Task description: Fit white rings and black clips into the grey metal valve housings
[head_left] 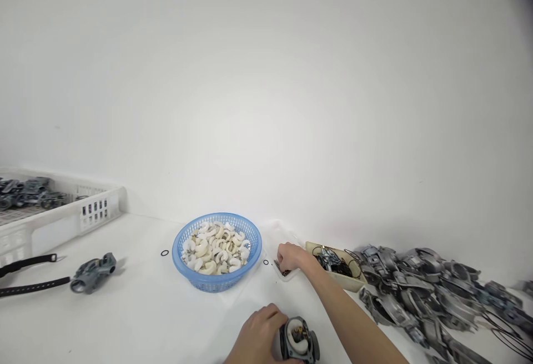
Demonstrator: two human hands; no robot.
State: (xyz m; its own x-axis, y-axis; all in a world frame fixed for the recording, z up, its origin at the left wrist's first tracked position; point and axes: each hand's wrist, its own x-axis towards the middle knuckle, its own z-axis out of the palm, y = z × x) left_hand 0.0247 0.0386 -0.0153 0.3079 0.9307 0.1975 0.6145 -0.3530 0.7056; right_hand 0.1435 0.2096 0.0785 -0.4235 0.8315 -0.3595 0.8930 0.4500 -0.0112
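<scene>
My left hand (260, 335) is wrapped round a grey metal carburetor (306, 339) at the bottom of the head view. Its open face points up and shows a white curved float (296, 343) with brass-coloured parts inside. Farther off, my right hand (289, 257) reaches into a small white tray (287, 276) of tiny dark parts. Its fingers are bent down and closed, and their tips are hidden, so any part between them cannot be made out. To the left of that tray, a blue plastic basket (216, 284) holds many white and yellowish floats (214, 247).
A cream bin (350, 280) with dark wires and metal pieces adjoins my right forearm. Grey metal castings (420, 292) lie piled at right. At left are another carburetor (92, 274), a black strap (35, 287), and a white crate (62, 222). Black rings (165, 253) lie beside the basket.
</scene>
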